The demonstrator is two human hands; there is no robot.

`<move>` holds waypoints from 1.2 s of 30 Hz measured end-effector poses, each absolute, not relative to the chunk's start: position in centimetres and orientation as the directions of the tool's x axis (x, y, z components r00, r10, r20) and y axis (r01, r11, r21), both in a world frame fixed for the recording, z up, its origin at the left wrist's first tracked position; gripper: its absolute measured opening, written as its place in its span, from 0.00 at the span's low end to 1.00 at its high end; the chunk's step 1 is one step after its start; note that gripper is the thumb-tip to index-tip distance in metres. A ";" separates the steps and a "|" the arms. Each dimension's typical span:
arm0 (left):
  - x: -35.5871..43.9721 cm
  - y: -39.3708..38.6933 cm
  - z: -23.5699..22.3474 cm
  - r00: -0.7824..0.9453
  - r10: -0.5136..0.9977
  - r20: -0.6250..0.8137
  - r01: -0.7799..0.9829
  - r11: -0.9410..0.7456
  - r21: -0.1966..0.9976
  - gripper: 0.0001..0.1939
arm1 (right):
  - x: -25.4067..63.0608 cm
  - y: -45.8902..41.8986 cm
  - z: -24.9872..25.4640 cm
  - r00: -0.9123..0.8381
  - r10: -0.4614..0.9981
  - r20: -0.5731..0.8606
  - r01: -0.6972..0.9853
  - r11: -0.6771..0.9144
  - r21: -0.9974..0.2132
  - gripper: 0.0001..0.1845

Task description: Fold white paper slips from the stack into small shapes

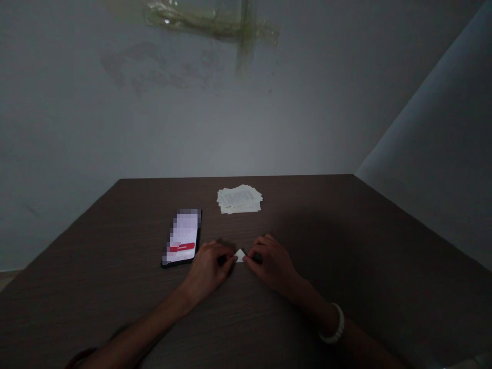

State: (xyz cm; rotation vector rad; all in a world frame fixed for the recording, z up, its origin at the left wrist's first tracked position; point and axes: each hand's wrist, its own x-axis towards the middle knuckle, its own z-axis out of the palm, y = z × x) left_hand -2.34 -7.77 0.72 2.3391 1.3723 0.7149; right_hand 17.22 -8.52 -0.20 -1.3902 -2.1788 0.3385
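Observation:
A small white piece of paper (240,255), folded to a triangle with its point facing away from me, is held just over or on the table. My left hand (211,264) pinches its left corner between thumb and forefinger. At the right corner, the thumb and fingertips of my right hand (271,261) are closed on the same paper. The fingers cover both lower corners, so only the middle and the tip show. A pale beaded bracelet (338,324) circles my right wrist.
A phone (182,238) with a lit, partly blurred screen lies just left of my left hand. Beyond my hands sits a loose pile of printed paper slips (240,199). The dark wooden table (346,225) meets a grey wall (307,128) with tape stuck on it.

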 end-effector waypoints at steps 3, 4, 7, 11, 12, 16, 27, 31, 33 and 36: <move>-2.3 -7.9 0.7 0.424 0.867 0.263 0.705 -0.498 0.505 0.10 | 17.2 -8.4 -0.3 -0.332 0.897 0.293 0.766 0.437 -0.472 0.06; -2.2 -7.9 0.7 0.427 0.864 0.269 0.702 -0.504 0.503 0.10 | 17.3 -8.4 -0.3 -0.338 0.896 0.288 0.765 0.440 -0.470 0.06; -2.1 -8.1 0.8 0.413 0.867 0.280 0.712 -0.499 0.495 0.10 | 17.3 -8.4 -0.2 -0.338 0.899 0.280 0.766 0.435 -0.473 0.05; -2.0 -8.1 0.4 0.377 0.888 0.264 0.747 -0.460 0.480 0.07 | 17.2 -8.3 -0.2 -0.329 0.900 0.288 0.755 0.433 -0.492 0.05; -2.1 -8.1 0.3 0.367 0.893 0.261 0.755 -0.450 0.477 0.06 | 17.2 -8.3 -0.1 -0.330 0.898 0.290 0.750 0.437 -0.496 0.04; -2.2 -8.2 -0.2 0.369 0.885 0.285 0.757 -0.464 0.461 0.05 | 17.2 -8.4 -0.1 -0.342 0.894 0.290 0.739 0.446 -0.504 0.03; -2.3 -8.7 -0.1 0.397 0.866 0.304 0.745 -0.497 0.444 0.06 | 17.1 -8.4 -0.3 -0.347 0.898 0.269 0.714 0.439 -0.545 0.04; -2.4 -8.8 -0.3 0.399 0.865 0.304 0.746 -0.499 0.441 0.06 | 17.0 -8.3 -0.5 -0.357 0.892 0.275 0.696 0.451 -0.559 0.05; -2.4 -8.8 -0.4 0.412 0.860 0.301 0.743 -0.508 0.436 0.07 | 17.0 -8.4 -0.6 -0.366 0.886 0.285 0.692 0.464 -0.554 0.05; -2.6 -8.8 -0.6 0.428 0.852 0.302 0.728 -0.523 0.442 0.07 | 17.0 -8.5 -0.5 -0.373 0.881 0.292 0.689 0.474 -0.548 0.05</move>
